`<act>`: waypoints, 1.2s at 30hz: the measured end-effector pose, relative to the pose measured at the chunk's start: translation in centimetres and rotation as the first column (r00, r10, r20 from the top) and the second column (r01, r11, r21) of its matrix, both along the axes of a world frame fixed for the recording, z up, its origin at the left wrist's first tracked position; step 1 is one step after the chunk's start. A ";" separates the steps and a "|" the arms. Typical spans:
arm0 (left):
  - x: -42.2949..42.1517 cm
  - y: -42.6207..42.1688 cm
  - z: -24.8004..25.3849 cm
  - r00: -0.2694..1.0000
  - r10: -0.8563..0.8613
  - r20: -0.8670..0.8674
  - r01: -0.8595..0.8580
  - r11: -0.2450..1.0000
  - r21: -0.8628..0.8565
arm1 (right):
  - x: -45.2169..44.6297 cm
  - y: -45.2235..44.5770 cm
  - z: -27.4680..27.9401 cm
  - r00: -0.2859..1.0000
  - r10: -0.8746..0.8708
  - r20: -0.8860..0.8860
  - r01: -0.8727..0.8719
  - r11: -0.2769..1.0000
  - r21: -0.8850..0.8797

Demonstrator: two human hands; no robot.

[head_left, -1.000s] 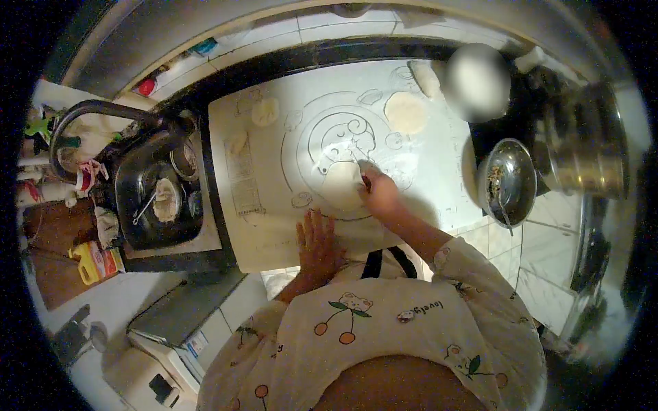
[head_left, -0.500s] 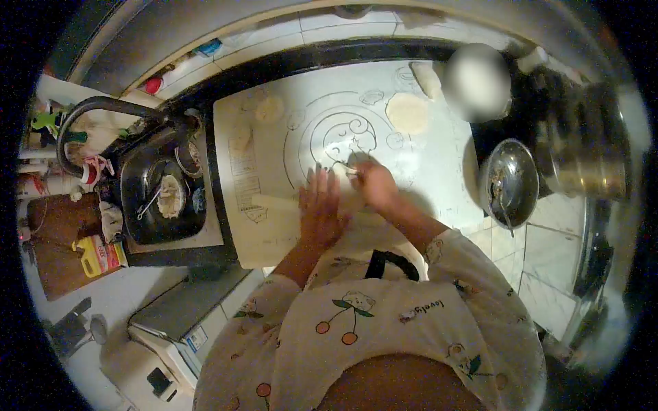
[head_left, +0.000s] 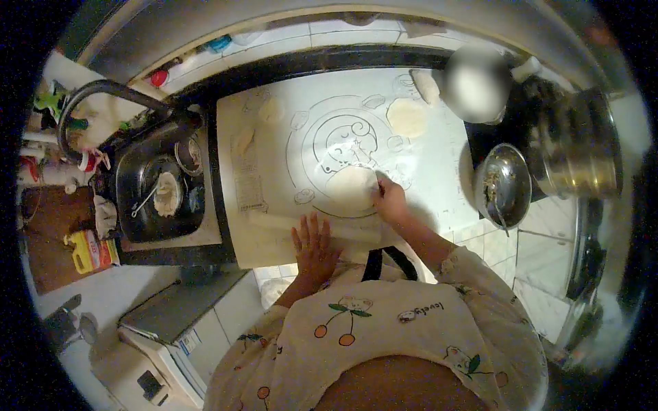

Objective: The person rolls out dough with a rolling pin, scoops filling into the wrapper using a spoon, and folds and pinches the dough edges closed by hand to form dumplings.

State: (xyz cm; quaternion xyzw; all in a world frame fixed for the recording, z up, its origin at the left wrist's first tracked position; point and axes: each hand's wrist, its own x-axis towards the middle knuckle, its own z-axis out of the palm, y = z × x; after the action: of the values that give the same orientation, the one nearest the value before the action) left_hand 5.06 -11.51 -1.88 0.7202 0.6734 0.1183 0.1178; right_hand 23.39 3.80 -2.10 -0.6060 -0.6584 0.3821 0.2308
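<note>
A thin round dough sheet (head_left: 351, 188) lies on the white printed mat (head_left: 439, 157). My right hand (head_left: 391, 200) pinches its right edge. My left hand (head_left: 317, 248) is spread flat at the mat's near edge, its fingertips over a pale rod (head_left: 271, 222) that looks like a rolling pin. Whether the fingers press on the rod, I cannot tell. Farther back on the mat is a second dough round (head_left: 407, 118), with a longish dough piece (head_left: 426, 85) beside it. A fainter pale round (head_left: 271, 109) shows at the far left.
Right of the mat stands a metal bowl (head_left: 504, 185) with some food and a spoon in it. A blurred white round thing (head_left: 476, 85) is behind it, near a large metal pot (head_left: 579, 151). The black sink (head_left: 161, 226) and its faucet (head_left: 103, 88) are at left.
My left hand has drawn back toward my body, off the middle of the mat. My right hand has shifted slightly right and nearer, and the dough sheet beneath now shows in full.
</note>
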 end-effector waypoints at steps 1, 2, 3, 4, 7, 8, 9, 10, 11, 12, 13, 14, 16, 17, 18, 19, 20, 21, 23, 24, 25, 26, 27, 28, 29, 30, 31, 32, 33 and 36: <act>0.0 0.7 0.8 1.000 0.010 0.022 -0.010 1.000 0.001 | -0.3 -0.3 1.0 0.999 0.008 0.040 -0.006 0.999 -0.041; 0.1 2.6 1.5 0.999 0.018 0.042 -0.018 1.000 0.006 | -0.6 -0.2 1.9 0.999 0.016 0.035 -0.016 1.000 -0.010; 0.1 5.0 1.9 0.998 0.020 0.063 -0.021 1.000 0.015 | -0.9 0.4 2.7 0.999 0.020 0.029 -0.021 0.999 0.024; 0.1 7.5 1.9 1.000 0.012 -0.005 -0.012 0.998 0.055 | -1.3 1.0 3.0 0.999 0.023 0.024 -0.024 0.998 0.059; 0.5 15.6 2.9 0.998 0.064 -0.018 -0.062 0.991 0.120 | -2.4 3.5 2.7 0.996 0.086 0.040 -0.089 0.994 0.067; 0.5 18.0 2.3 0.999 0.049 -0.015 -0.046 0.982 0.183 | -2.8 4.1 2.1 0.991 0.116 0.071 -0.123 0.987 0.106; 0.4 19.5 2.0 0.997 0.075 -0.025 -0.068 0.979 0.191 | -3.2 4.7 1.6 0.985 0.141 0.103 -0.155 0.977 0.143; 0.7 20.4 1.7 0.995 0.094 -0.029 -0.087 0.976 0.200 | -3.2 5.0 1.3 0.977 0.159 0.142 -0.184 0.966 0.180; 1.0 20.1 1.4 0.997 0.075 -0.033 -0.068 0.981 0.181 | -3.2 4.9 1.0 0.986 0.123 0.113 -0.143 0.972 0.185; 1.0 18.8 2.5 0.998 0.053 -0.043 -0.046 0.986 0.159 | -2.7 4.7 1.3 0.975 0.139 0.172 -0.166 0.974 0.155; 0.9 16.9 3.1 0.998 0.032 -0.060 -0.024 0.991 0.129 | -2.5 4.2 1.6 0.962 0.160 0.221 -0.189 0.975 0.117; 0.7 14.9 2.6 0.996 0.009 -0.088 0.002 0.992 0.124 | -2.6 3.8 2.0 0.947 0.186 0.263 -0.215 0.973 0.084; 0.4 10.7 1.2 0.988 -0.037 -0.150 0.056 0.990 0.126 | -2.6 2.7 2.2 0.975 0.163 0.149 -0.185 0.971 0.150; 0.3 9.0 1.9 0.996 -0.040 -0.083 0.045 0.998 0.052 | -2.4 2.2 1.4 0.977 0.160 0.137 -0.185 0.963 0.196; 0.5 7.1 2.4 0.999 -0.042 -0.010 0.042 0.999 -0.025 | -2.1 1.5 1.1 0.979 0.154 0.132 -0.182 0.954 0.239; 0.5 4.3 1.0 0.997 -0.070 -0.015 0.070 0.998 -0.007 | -2.0 1.0 2.4 0.963 0.164 0.213 -0.190 0.975 0.111; 0.1 1.9 -0.4 0.995 -0.098 -0.023 0.098 0.995 0.012 | -1.8 0.6 2.5 0.970 0.156 0.188 -0.187 0.969 0.161; -0.3 0.5 -0.4 0.993 -0.116 -0.018 0.116 0.992 -0.041 | -1.7 0.3 2.6 0.975 0.149 0.164 -0.182 0.961 0.210; -0.8 -1.1 -0.4 0.989 -0.145 -0.003 0.143 0.978 -0.150 | -1.4 -0.1 3.1 0.978 0.134 0.160 -0.174 0.949 0.264; -0.8 -0.9 -0.4 0.988 -0.154 0.004 0.154 0.983 -0.099 | -1.3 0.0 3.6 0.996 0.069 0.063 -0.085 0.953 0.291; -0.9 -0.5 -0.4 0.987 -0.161 0.010 0.162 0.986 -0.047 | -1.2 0.3 4.3 0.999 0.007 -0.035 0.004 0.950 0.311; -1.0 0.1 -0.4 0.985 -0.169 0.016 0.169 0.986 0.007 | -1.1 0.7 5.1 0.990 -0.051 -0.135 0.093 0.941 0.324; -0.8 1.6 0.1 0.989 -0.149 -0.014 0.150 0.987 0.050 | -1.1 1.2 6.9 0.992 -0.078 -0.101 0.109 0.932 0.347; -0.3 3.9 0.9 0.990 -0.132 -0.039 0.136 0.986 0.095 | -0.8 1.6 7.8 0.995 -0.038 -0.089 0.068 0.927 0.368; 0.1 5.8 1.5 0.991 -0.119 -0.060 0.127 0.983 0.136 | -0.4 1.6 8.6 0.997 -0.003 -0.074 0.031 0.923 0.383; 0.1 7.3 1.5 0.992 -0.122 0.022 0.116 0.976 0.185 | 0.1 1.6 9.3 0.998 0.032 -0.055 -0.007 0.917 0.399; -0.1 8.8 1.4 0.986 -0.128 0.104 0.101 0.968 0.231 | 0.4 1.3 10.0 0.991 0.091 -0.101 -0.045 0.918 0.394; -0.1 10.0 1.2 0.974 -0.136 0.183 0.082 0.958 0.275 | 0.4 0.9 10.2 0.980 0.164 -0.108 -0.106 0.906 0.409; 0.3 11.0 1.1 0.937 -0.104 0.334 0.010 0.963 0.270 | 0.2 0.4 11.1 0.970 0.182 -0.160 -0.107 0.913 0.394; 1.5 11.3 -3.9 -0.222 0.312 0.924 0.109 0.949 -0.294 | -1.0 -1.1 14.2 0.946 0.132 -0.295 -0.030 0.944 0.327</act>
State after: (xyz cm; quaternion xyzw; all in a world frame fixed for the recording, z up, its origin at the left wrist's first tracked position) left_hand 6.60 -0.23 -5.73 0.2745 0.3946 0.5503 0.6827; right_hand 22.42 2.73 12.14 -0.4647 -0.6911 0.3711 0.4107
